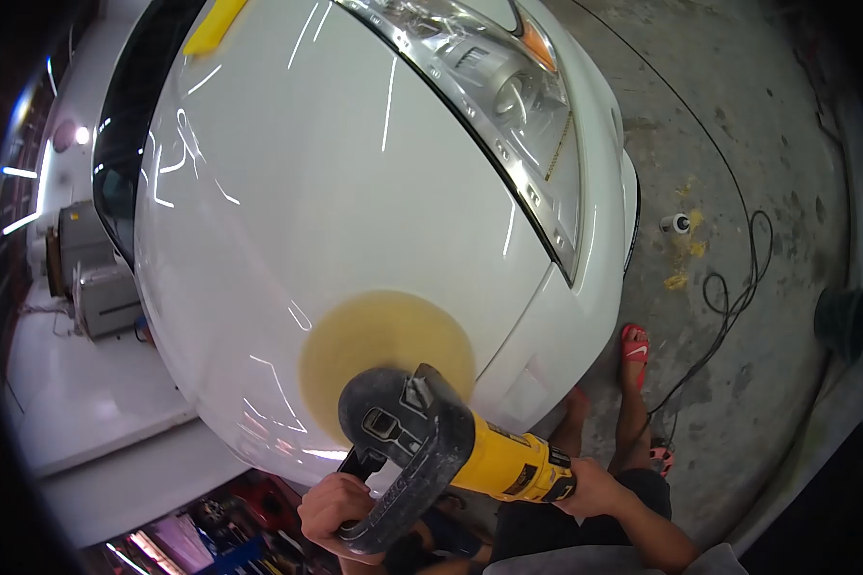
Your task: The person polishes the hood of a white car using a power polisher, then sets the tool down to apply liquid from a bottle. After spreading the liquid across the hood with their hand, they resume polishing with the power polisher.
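Gripping yellow-and-black polisher [499,462] two-handed: left hand [340,513] closed on black front handle [403,498], right hand [590,491] wrapped around rear end of yellow body. Round yellow pad [384,331], blurred, over white hood [297,192], near headlight [513,105]. White bottle [674,223] and looped black cord [735,305] on floor [767,163].

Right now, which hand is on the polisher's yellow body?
The right hand, at the rear end of the yellow body; the left hand grips the black front handle.
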### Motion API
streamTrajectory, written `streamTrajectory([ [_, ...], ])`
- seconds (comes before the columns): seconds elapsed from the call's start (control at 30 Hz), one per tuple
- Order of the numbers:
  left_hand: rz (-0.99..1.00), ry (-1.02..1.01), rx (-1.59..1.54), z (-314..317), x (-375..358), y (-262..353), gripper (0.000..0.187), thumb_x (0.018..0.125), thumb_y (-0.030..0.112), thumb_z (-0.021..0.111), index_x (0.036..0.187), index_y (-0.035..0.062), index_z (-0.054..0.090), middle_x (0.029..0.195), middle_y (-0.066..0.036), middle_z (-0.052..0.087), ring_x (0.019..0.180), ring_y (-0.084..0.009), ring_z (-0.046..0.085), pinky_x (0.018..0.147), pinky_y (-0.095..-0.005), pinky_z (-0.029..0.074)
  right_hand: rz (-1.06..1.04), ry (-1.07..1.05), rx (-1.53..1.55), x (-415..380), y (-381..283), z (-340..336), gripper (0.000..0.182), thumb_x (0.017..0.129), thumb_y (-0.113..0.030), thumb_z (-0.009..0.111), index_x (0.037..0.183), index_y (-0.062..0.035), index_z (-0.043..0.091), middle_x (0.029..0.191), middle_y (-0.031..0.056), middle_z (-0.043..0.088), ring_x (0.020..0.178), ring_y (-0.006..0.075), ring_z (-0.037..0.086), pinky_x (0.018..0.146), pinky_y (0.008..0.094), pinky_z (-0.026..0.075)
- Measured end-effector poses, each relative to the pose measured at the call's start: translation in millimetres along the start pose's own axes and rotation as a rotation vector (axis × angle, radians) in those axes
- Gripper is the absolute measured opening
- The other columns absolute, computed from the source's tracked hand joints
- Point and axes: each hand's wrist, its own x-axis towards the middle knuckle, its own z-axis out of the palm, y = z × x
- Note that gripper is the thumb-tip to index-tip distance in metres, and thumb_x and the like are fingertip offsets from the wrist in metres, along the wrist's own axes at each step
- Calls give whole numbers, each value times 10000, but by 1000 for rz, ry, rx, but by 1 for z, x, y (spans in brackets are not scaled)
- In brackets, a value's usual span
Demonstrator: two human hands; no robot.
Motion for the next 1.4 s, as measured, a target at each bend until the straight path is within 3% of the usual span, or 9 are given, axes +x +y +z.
streamTrajectory([
  [0.3, 233, -61, 65, 13, 74, 4, 261, 646, 92, 617, 507, 31, 405, 471, -62, 436, 421, -170, 462, 502, -281, 438, -67, 215, 118, 22, 0, 48, 343, 717, -218, 734, 953, 3, 619, 889, 212, 673, 903, 383, 652, 777, 400, 523],
  [0.37, 348, -101, 87, 0, 85, -9, 212, 658, 102, 662, 648, 20, 467, 513, -74, 458, 430, -172, 458, 499, -271, 426, -44, 177, 142, 26, -9, 51, 338, 720, -223, 725, 948, 3, 618, 889, 217, 670, 906, 390, 647, 777, 405, 523],
  [0.47, 295, -116, 224, -38, 91, -47, 493, 638, 117, 758, 1014, 38, 448, 836, -118, 599, 773, -204, 554, 773, -350, 446, -30, 214, 137, 27, -43, 41, 313, 718, -194, 709, 935, 16, 627, 897, 227, 670, 905, 387, 649, 776, 404, 524],
  [0.5, 125, -204, 256, -57, 100, -60, 473, 612, 112, 753, 992, 29, 483, 910, -120, 608, 916, -214, 540, 885, -368, 394, -33, 281, 109, 25, -52, 40, 294, 713, -160, 701, 926, 31, 637, 905, 232, 672, 903, 378, 657, 773, 397, 526],
  [0.93, 290, -283, 225, -12, 134, -32, 510, 608, 70, 758, 1038, 22, 488, 1015, -155, 640, 925, -218, 554, 870, -358, 403, 12, 310, 247, 39, -38, 33, 337, 678, -183, 723, 880, 74, 639, 856, 244, 676, 858, 353, 681, 761, 379, 531],
  [1.2, 317, -318, 163, 54, 133, 32, 220, 516, 84, 625, 524, 5, 420, 495, -45, 440, 423, -147, 418, 485, -230, 340, 4, 233, 301, 42, -18, 29, 329, 678, -179, 724, 879, 71, 651, 801, 228, 674, 799, 324, 691, 739, 370, 535],
  [1.3, 374, -314, 199, 61, 124, 37, 255, 479, 90, 614, 528, 15, 376, 506, -63, 402, 446, -157, 399, 481, -235, 317, -42, 221, 357, 53, 6, 50, 323, 695, -182, 702, 895, 66, 652, 834, 237, 673, 836, 347, 678, 750, 383, 529],
  [1.37, 478, -545, 198, 39, 126, 20, 292, 595, 67, 693, 823, 21, 515, 690, -114, 602, 594, -183, 540, 612, -282, 401, -77, 236, 401, 59, 21, 65, 326, 706, -193, 683, 899, 67, 649, 868, 253, 669, 877, 378, 663, 762, 401, 525],
  [1.4, 482, -540, 158, 47, 126, 25, 247, 574, 69, 669, 739, 18, 493, 609, -102, 547, 517, -173, 490, 548, -264, 368, -58, 220, 382, 60, 25, 68, 327, 708, -197, 684, 904, 63, 652, 882, 251, 671, 887, 370, 666, 769, 400, 525],
])
